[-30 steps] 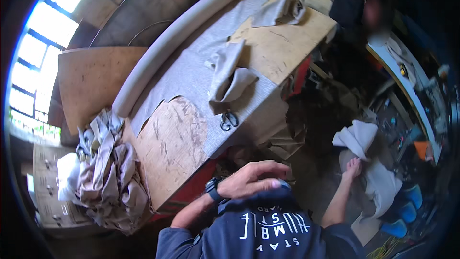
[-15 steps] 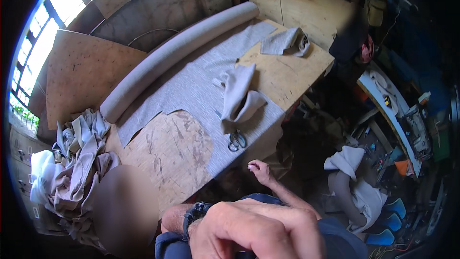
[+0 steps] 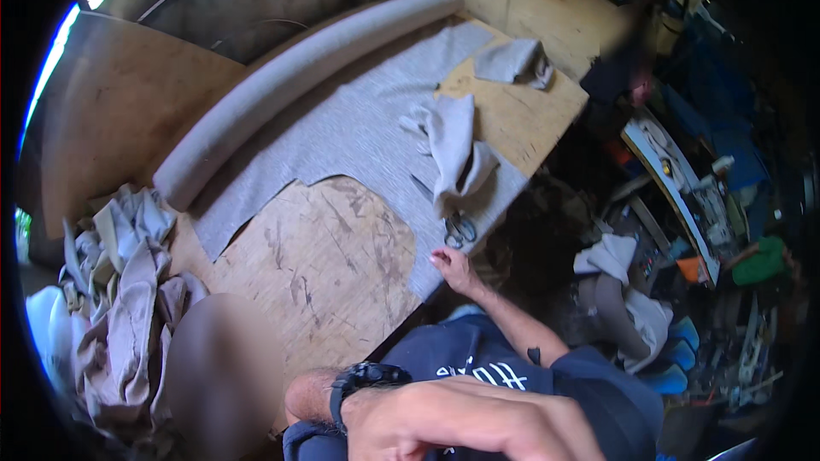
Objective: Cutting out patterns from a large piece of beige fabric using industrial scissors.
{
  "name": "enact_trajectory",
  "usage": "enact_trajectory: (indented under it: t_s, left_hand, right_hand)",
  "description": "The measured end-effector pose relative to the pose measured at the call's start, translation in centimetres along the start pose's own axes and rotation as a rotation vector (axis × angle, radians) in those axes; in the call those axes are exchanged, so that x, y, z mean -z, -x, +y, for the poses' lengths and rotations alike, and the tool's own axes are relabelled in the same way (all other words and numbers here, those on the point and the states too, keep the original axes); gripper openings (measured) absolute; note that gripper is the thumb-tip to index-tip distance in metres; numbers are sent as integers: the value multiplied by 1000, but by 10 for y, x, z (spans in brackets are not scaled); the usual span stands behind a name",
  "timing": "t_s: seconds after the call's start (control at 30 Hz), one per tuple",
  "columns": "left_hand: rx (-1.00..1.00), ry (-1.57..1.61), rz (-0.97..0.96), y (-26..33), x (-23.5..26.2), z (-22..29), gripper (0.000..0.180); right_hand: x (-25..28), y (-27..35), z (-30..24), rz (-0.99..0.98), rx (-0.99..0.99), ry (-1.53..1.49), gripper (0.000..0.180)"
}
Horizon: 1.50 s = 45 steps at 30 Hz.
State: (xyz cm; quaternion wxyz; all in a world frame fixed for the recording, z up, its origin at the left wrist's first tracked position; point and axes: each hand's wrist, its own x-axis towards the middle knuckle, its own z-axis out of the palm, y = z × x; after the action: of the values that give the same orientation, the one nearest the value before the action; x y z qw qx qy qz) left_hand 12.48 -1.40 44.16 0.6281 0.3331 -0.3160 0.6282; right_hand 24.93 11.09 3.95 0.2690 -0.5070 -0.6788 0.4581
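While half-curled right hand (image 3: 455, 271) hangs by table (image 3: 333, 260) edge, bare leftward, scissors (image 3: 456, 231) slant, blades (image 3: 421, 186) far-left; left hand (image 3: 478, 417) grip unclear.

L hand (image 3: 470, 414) large, v. close, lower ctr., turned crosswise, back of hand up, fingers bent, partly cut off by lower edge. R forearm (image 3: 523, 322) angles fwd. & inward from lower R; R hand (image 3: 459, 271) farther off, fingers loosely curled.
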Motion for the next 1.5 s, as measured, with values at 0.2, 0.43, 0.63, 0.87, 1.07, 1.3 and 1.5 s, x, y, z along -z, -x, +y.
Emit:
enact_trajectory:
  t_s: [0.2, 0.43, 0.63, 0.87, 1.07, 1.3, 1.5]
  left_hand:
    - [458, -508, -22, 18, 17, 128, 14]
    - [301, -1165, 882, 128, 123, 112, 26]
    - [664, -1245, 1257, 193, 229, 93, 19]
    - [840, -2143, 525, 152, 351, 22, 66]
    - [1067, -2067, 563, 174, 433, -2, 74]
    - [803, -1962, 1165, 218, 416, 106, 19]
    - [53, -2342, 1551, 252, 220, 334, 40]
  right_hand:
    - [19, -85, -20, 73, 179, 187, 32]
    - [48, -145, -16, -100, -165, 731, 45]
    - [35, -136, 4, -268, -81, 719, 29]
    - [43, -134, 0, -520, 120, 625, 30]
    - [57, -75, 0, -688, 48, 517, 46]
    - [114, -3, 42, -460, -82, 224, 41]
    - [140, 27, 66, -397, -310, 177, 29]
